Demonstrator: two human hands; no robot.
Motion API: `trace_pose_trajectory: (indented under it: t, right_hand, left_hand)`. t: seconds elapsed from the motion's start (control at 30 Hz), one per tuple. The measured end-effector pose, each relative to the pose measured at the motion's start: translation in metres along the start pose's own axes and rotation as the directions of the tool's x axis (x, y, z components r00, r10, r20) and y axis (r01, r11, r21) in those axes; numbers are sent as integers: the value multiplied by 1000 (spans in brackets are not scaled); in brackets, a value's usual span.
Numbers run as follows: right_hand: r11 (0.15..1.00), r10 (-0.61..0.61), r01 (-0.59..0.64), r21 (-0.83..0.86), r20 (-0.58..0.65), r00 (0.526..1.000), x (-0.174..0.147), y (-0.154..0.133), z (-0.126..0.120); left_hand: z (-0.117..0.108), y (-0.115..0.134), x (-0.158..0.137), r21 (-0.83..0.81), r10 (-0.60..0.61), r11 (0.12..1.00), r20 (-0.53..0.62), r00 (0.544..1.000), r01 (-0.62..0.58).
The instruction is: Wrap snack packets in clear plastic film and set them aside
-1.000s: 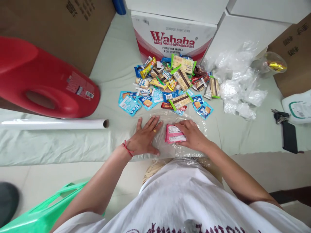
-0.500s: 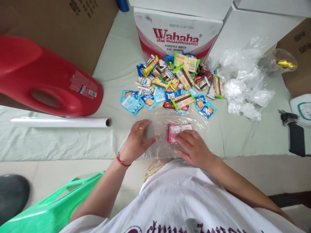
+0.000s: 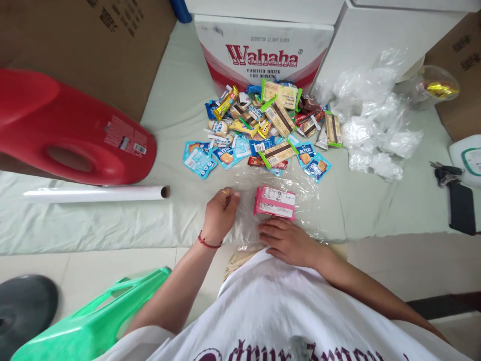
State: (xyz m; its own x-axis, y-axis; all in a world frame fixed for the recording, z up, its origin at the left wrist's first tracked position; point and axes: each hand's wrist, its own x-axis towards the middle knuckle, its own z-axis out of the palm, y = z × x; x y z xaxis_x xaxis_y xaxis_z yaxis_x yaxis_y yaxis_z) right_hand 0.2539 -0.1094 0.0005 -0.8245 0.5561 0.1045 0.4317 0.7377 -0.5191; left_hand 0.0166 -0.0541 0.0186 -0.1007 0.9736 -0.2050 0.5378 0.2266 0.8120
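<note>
A pink-wrapped snack packet (image 3: pixel 276 202) with a white label lies on a sheet of clear plastic wrap (image 3: pixel 306 200) at the table's front edge. My left hand (image 3: pixel 221 213) is at the wrap's left side, thumb and fingers pinched together on its edge. Just below the packet, my right hand (image 3: pixel 289 241) lies flat with fingers stretched out, resting on the near part of the wrap. Beyond the wrap spreads a pile of small packaged snacks (image 3: pixel 244 128), with blue biscuit packets (image 3: pixel 201 163) along its near side.
A white roll (image 3: pixel 97 193) and a red jug (image 3: pixel 93 133) are on the left. Behind the snacks stands a Wahaba-style water carton marked "Wahaha" (image 3: pixel 263 30). Crumpled clear plastic (image 3: pixel 372 130), keys (image 3: pixel 445 173) and a black phone (image 3: pixel 462 208) are right. A green bag (image 3: pixel 82 326) hangs below.
My left hand has closed from spread fingers to a pinch at the wrap's edge. My right hand has drawn back off the pink packet towards my body, uncovering its label.
</note>
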Motion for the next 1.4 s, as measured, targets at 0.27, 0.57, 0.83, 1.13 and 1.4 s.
trace_pose_trajectory:
  t: [0.27, 0.57, 0.83, 1.13, 1.4]
  right_hand:
    - [988, -10, 10, 155, -5, 1000, -16, 2, -12]
    - [899, 416, -436, -47, -223, 881, 14, 16, -62]
    - [904, 392, -401, -147, -90, 916, 36, 25, -51]
    - [889, 406, -404, -218, -38, 913, 47, 25, -46]
    - [935, 322, -331, -125, -89, 943, 21, 38, -71]
  left_hand:
    - [-5, -7, 1, 368, -54, 928, -34, 998, 63]
    - [1, -16, -27, 614, 510, 669, 31, 860, -419]
    - [-2, -40, -37, 581, 429, 654, 241, 870, -484]
    - [-1, -40, -37, 580, 411, 662, 249, 877, -475]
    - [-2, -41, -37, 562, 413, 674, 251, 875, -479]
